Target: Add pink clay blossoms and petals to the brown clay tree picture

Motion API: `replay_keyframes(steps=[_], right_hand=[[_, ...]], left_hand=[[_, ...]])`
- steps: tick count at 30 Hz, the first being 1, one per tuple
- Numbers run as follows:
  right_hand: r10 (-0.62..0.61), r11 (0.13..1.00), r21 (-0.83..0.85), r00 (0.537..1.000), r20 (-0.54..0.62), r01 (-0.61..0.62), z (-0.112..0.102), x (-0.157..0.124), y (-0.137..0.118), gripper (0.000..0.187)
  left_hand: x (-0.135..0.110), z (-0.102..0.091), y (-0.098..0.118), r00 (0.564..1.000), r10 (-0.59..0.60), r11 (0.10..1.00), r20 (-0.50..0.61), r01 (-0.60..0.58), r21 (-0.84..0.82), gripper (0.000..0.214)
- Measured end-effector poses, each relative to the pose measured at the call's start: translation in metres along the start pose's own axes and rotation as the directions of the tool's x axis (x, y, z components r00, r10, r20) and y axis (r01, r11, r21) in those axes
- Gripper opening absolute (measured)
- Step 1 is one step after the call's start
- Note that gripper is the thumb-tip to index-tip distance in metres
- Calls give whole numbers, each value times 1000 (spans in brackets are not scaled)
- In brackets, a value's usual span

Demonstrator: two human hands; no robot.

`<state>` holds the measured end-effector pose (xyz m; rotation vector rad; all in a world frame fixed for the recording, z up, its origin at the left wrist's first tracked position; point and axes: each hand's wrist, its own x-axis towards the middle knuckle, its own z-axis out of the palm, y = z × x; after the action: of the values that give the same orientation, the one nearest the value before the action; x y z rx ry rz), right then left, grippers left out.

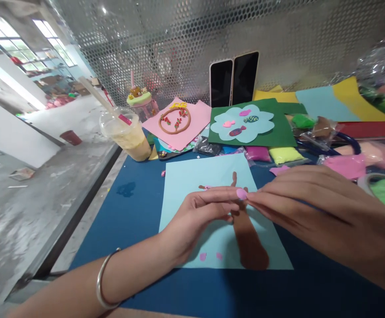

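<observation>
**Pink clay bit held over the tree sheet**

Landmark: light blue paper sheet, lying flat on the dark blue table mat.

- Small flattened piece of pink modelling clay: held above the upper middle of the sheet, just over the top of the brown clay tree trunk stuck on it. Not touching the paper.
- Left hand: fingers extended, fingertips pinching the pink piece from the left. Silver bangle on the wrist.
- Right hand: fingertips closed on the same piece from the right, the rest of the hand hanging over the sheet's right edge.
- Two small pink clay dots are already pressed on near the sheet's bottom edge, left of the trunk.
- Beyond the sheet's far edge: a clear plastic cup of pale yellow drink to the left, and a green felt panel with a pale blue cloud shape.

Judgement: shaping stage, with the piece worked between both sets of fingertips. Setting it down would call for one hand to let go, a bare spot near a branch, and a light press.
</observation>
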<state>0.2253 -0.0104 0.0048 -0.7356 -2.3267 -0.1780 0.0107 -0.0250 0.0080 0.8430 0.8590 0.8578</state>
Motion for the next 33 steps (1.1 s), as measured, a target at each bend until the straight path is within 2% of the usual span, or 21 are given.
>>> replay_keyframes(steps=[5, 9, 13, 17, 20, 22, 24, 26, 27, 33], right_hand=[[-30, 999, 42, 999, -34, 31, 2, -4, 2, 38], [-65, 993, 100, 998, -22, 67, 3, -2, -1, 29], [-30, 991, 131, 999, 19, 27, 3, -4, -3, 29], [-51, 996, 69, 998, 40, 48, 1, -8, -1, 24], [-52, 996, -74, 997, 59, 56, -2, -9, 4, 21], [-40, 974, -219, 997, 73, 55, -4, -9, 11, 29], [-65, 951, -294, 991, 115, 96, -5, -12, 20, 41], [-113, 953, -263, 982, 155, 151, -4, -18, 31, 51], [-94, 958, -252, 982, 166, 135, -2, -21, 37, 53], [16, 974, -222, 955, 298, 53, 7, -36, 49, 41]], left_hand=[[0, 0, -3, 1000, -28, 999, 14, 29, -43, 20], [1, 1, -7, 1000, 29, 1000, 9, -29, -2, 14], [1, 2, -9, 998, 47, 999, 31, -47, 8, 11], [1, 1, -8, 999, 35, 999, 4, -35, -30, 11], [2, 0, -7, 999, 14, 998, -48, -17, -59, 17], [3, -1, -6, 999, 8, 996, -54, -13, -85, 18], [3, -2, -6, 999, 17, 995, -35, -20, -99, 14], [4, -3, -6, 999, 30, 995, -23, -32, -100, 11], [4, -3, -7, 999, 34, 995, -25, -37, -98, 11], [6, -4, -6, 998, 14, 996, -63, -20, -86, 16]])
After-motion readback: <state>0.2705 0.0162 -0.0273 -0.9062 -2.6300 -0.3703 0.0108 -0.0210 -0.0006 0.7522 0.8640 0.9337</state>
